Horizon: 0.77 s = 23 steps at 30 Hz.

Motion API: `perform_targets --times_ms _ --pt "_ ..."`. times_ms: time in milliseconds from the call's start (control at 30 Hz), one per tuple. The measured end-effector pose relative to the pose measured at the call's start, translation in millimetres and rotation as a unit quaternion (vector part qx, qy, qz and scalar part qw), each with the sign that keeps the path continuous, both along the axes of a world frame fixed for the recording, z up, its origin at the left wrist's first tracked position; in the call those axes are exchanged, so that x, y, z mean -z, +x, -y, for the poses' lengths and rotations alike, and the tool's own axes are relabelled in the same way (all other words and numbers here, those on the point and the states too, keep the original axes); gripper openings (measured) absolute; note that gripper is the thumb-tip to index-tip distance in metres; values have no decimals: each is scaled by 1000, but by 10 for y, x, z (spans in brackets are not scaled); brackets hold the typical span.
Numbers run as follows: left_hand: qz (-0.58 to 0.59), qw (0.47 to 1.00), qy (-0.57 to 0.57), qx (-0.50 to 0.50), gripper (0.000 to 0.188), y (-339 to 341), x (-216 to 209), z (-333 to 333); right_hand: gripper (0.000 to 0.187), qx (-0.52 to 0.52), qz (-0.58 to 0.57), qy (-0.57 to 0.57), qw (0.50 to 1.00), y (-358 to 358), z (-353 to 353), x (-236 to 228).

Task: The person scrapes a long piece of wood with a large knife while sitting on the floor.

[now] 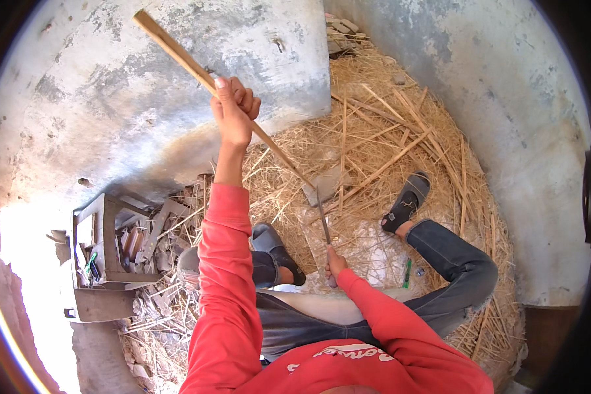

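My left hand [235, 111] is raised out in front, fingers wrapped round a long, narrow bamboo strip [276, 148]. The strip slants from the upper left down to the right, toward the ground between my feet. Closer to my body, my right hand [335, 262] grips a knife [324, 223] with a long, thin dark blade. The blade's far end meets or overlaps the strip's lower end; whether they touch, I cannot tell. A flat grey block [328, 182] lies just behind that spot.
Pale shavings [289, 197] and loose strips [400, 157] cover the ground. Worn grey walls [243, 46] stand ahead and to the right. At left, a metal frame [115, 236] sits beside rubble. A green object [407, 272] lies by my right leg. My sandalled feet flank the work.
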<state>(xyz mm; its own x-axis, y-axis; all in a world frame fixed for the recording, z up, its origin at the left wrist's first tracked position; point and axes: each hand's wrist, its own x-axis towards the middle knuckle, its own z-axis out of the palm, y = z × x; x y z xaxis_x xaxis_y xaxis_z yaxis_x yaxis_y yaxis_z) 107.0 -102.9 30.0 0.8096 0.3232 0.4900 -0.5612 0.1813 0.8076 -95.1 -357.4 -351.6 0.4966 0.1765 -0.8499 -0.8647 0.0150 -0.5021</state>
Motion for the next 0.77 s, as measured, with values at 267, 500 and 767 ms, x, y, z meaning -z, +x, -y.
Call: perform_targets --times_ms 267,500,767 --pt "0 999 -22 -44 57 -232 99 -484 59 -43 24 -39 998 59 78 129" --pt "-12 995 -58 -82 56 -436 199 -796 61 -76 33 -72 994 67 125 30" --pt "10 997 -46 -59 53 -418 214 -650 64 -72 66 -86 992 42 209 200"
